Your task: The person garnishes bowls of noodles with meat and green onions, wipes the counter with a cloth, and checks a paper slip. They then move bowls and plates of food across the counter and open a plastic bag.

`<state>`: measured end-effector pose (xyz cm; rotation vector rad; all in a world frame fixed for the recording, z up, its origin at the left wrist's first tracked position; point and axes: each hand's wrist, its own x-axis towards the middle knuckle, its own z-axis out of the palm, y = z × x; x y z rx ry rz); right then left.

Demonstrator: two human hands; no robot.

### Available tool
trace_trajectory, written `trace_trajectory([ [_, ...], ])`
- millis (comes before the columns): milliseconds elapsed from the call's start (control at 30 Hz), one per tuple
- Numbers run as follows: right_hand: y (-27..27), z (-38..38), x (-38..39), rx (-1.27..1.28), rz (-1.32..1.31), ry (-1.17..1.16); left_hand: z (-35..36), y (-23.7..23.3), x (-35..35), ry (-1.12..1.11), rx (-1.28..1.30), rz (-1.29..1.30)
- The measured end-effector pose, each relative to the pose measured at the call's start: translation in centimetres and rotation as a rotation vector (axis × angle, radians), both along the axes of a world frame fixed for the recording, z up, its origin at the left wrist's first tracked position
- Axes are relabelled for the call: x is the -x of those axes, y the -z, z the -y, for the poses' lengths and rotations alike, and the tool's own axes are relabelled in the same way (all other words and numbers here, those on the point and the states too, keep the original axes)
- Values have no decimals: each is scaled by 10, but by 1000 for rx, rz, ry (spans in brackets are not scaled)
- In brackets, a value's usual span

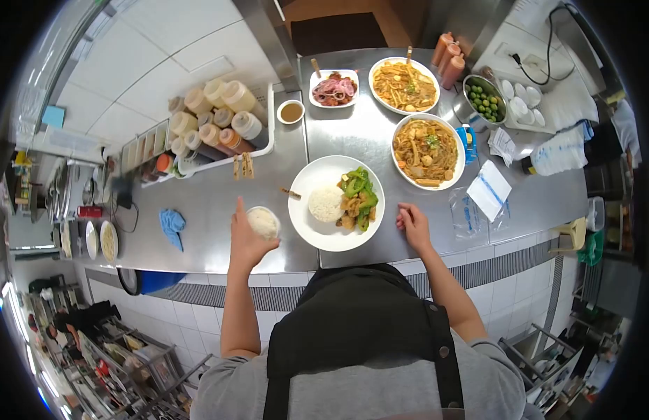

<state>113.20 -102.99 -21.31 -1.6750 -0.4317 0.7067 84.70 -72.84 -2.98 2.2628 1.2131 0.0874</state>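
Observation:
My left hand point(249, 241) is beside a small bowl of rice point(263, 222), its index finger stretched forward and its thumb spread along the bowl's near side. In front of me is a white plate point(303, 227) holding a rice mound point(326, 203) and a stir-fry with green vegetables point(359, 197). A small clip-like tag point(291, 193) sits on the plate's left rim. Right of the plate, my right hand point(414, 227) hovers near the counter with fingers loosely bent and nothing visible in them.
Noodle dishes point(428, 152) point(406, 85), an onion-topped dish point(334, 89) and a sauce cup point(291, 112) stand farther back on the steel counter. A bin of squeeze bottles point(268, 148) is at left, near a blue cloth point(172, 227). A pot of green citrus point(484, 101) stands right.

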Motion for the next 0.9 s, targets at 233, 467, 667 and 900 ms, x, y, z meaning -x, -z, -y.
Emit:
trace_trajectory([
  [233, -2, 23, 16, 2, 244, 86, -14, 3, -189, 239, -231, 299],
  [467, -21, 26, 24, 54, 446, 127, -42, 93, -311, 60, -205, -31],
  [667, -22, 37, 29, 17, 459, 114, -47, 97, -296, 55, -225, 116],
  [900, -28, 33, 23, -26, 423, 63, 9, 63, -171, 218, -345, 395],
])
